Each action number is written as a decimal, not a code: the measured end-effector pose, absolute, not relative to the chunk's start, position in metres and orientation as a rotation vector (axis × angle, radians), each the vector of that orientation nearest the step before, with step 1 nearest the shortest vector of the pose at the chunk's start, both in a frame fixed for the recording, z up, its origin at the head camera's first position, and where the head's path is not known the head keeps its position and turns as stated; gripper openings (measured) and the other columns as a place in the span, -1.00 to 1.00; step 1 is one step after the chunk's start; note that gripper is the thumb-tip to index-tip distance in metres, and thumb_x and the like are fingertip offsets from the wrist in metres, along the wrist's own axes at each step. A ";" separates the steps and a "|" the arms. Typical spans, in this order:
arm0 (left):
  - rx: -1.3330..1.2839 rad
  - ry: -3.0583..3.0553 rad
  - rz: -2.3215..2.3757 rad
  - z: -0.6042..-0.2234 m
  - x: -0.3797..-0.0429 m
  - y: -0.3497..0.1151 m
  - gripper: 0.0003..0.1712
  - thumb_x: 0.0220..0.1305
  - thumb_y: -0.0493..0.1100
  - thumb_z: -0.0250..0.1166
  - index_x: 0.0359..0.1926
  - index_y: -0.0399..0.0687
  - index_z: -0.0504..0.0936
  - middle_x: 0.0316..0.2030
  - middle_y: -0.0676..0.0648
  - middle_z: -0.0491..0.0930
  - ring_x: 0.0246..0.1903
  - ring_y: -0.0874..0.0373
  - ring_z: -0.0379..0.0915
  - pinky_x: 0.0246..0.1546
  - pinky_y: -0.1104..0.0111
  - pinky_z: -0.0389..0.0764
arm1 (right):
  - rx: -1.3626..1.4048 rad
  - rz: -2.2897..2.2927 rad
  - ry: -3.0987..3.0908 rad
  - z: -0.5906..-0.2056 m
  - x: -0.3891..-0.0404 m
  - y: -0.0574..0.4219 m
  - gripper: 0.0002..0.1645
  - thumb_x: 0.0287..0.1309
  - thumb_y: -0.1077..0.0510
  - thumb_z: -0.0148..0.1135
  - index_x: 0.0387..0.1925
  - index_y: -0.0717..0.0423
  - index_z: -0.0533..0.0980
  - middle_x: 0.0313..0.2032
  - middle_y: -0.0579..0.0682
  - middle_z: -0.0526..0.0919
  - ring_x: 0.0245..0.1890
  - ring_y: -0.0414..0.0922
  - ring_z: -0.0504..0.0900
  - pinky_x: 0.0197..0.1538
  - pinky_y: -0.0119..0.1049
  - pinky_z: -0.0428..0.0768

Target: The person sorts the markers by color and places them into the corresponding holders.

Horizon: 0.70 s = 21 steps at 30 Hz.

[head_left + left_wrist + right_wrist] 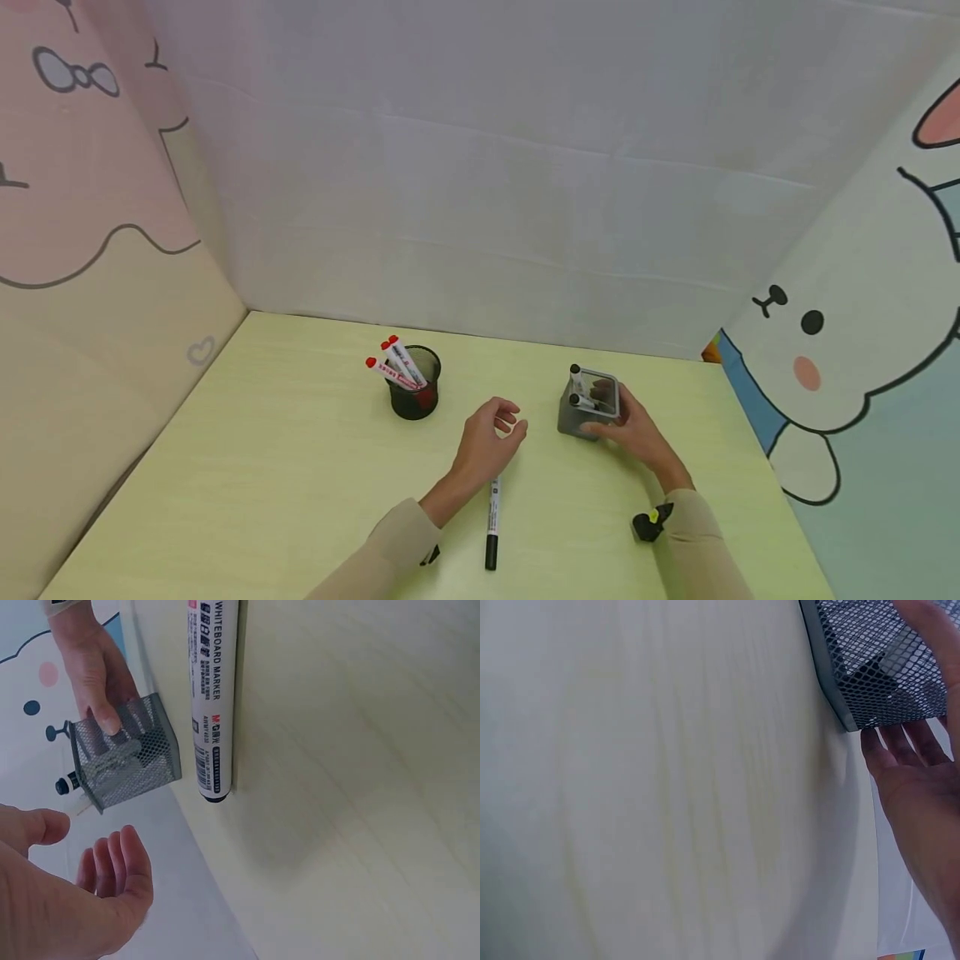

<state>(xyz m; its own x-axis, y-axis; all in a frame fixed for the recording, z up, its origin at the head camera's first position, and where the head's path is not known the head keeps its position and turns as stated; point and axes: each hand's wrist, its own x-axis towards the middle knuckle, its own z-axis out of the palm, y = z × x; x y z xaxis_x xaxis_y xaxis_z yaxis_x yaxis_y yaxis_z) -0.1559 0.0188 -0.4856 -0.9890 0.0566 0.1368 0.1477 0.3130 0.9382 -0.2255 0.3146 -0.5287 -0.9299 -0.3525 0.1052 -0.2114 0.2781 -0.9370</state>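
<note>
My right hand point(639, 432) grips a square grey mesh pen holder point(572, 422) at its right side, thumb on the near face and fingers round the back. Two black-capped markers point(577, 379) lean inside it, caps above the rim. To the left of that holder, my left hand point(483, 443) hovers with loosely bent fingers and nothing between them. Under its wrist, a white whiteboard marker point(492, 521) with a black cap lies on the table, cap toward me; its printed barrel shows large in the left wrist view.
Farther back on the left stands a round black mesh pen holder point(414, 406) with several red-capped markers point(406, 363) leaning left. A pale curtain point(480, 208) closes off the table's point(262, 467) back edge, and cartoon-printed sheets flank both sides.
</note>
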 end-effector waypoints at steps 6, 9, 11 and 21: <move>-0.093 -2.517 -1.705 -0.493 -0.146 0.015 -0.75 0.32 -0.20 0.41 -0.07 -0.23 0.63 -0.30 -0.02 0.60 -0.30 0.08 0.56 -0.25 0.33 0.61 | -0.548 -1.739 2.412 -0.529 -0.226 0.315 -0.10 0.18 0.39 0.44 0.46 0.27 0.20 0.33 0.37 0.35 0.24 -0.25 0.45 0.20 -0.60 0.45; -0.062 -2.548 -1.690 -0.497 -0.141 0.013 -0.74 0.31 -0.22 0.42 -0.07 -0.26 0.62 -0.29 -0.07 0.60 -0.31 0.08 0.55 -0.26 0.32 0.60 | -0.554 -1.746 2.413 -0.528 -0.226 0.315 -0.11 0.18 0.39 0.44 0.45 0.28 0.20 0.33 0.37 0.35 0.24 -0.23 0.45 0.20 -0.60 0.44; -0.038 -2.572 -1.689 -0.498 -0.137 0.012 -0.74 0.31 -0.21 0.42 -0.07 -0.25 0.62 -0.27 -0.09 0.60 -0.30 0.10 0.54 -0.27 0.34 0.59 | -0.557 -1.748 2.412 -0.528 -0.226 0.314 -0.11 0.18 0.39 0.44 0.45 0.29 0.20 0.32 0.37 0.35 0.25 -0.22 0.45 0.20 -0.60 0.44; -0.064 -2.717 -1.558 -0.506 -0.114 0.004 -0.70 0.28 -0.18 0.45 -0.09 -0.25 0.58 -0.28 -0.09 0.55 -0.27 0.06 0.53 -0.33 0.32 0.55 | -0.536 -1.707 2.428 -0.529 -0.225 0.315 -0.09 0.20 0.35 0.45 0.47 0.24 0.19 0.34 0.34 0.34 0.25 -0.23 0.43 0.20 -0.62 0.43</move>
